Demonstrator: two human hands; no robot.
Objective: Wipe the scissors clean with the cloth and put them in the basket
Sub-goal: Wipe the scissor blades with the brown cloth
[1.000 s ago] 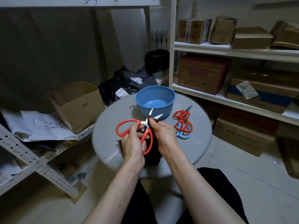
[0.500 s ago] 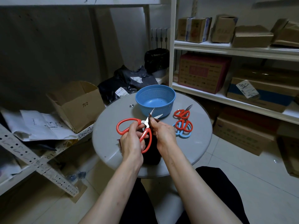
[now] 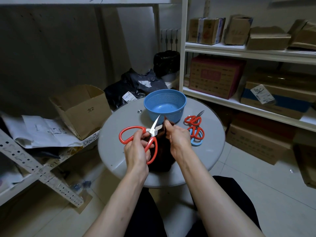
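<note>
Both bare forearms reach forward across the near edge of the round grey bench (image 3: 116, 134) and come close together over its middle, wrists raised off the surface.

The left hand (image 3: 136, 151) is seen from the back, with the wrist fairly straight. Its fingers are curled tightly round the handles of the large red scissors (image 3: 151, 131), just behind the pivot. One red loop sticks out toward the bench's left edge and the other hangs down beside the palm. The blades are spread in a narrow V, and the upper tip points at the basket (image 3: 171, 115).

The right hand (image 3: 179, 139) is turned inward with its fingers bunched. It pinches a fold of dark brown cloth (image 3: 162, 151) against the lower blade, whose tip is hidden inside the fold. The rest of the cloth hangs beneath both hands to the bench near its near edge.

The blue perforated basket stands at the far edge of the bench, just beyond the blade tips.

Toward the right edge lie smaller red scissors (image 3: 192, 120) with their tips pointing away. A second red pair (image 3: 198, 133) lies just nearer, on top of a blue handle loop (image 3: 196, 143).
</note>
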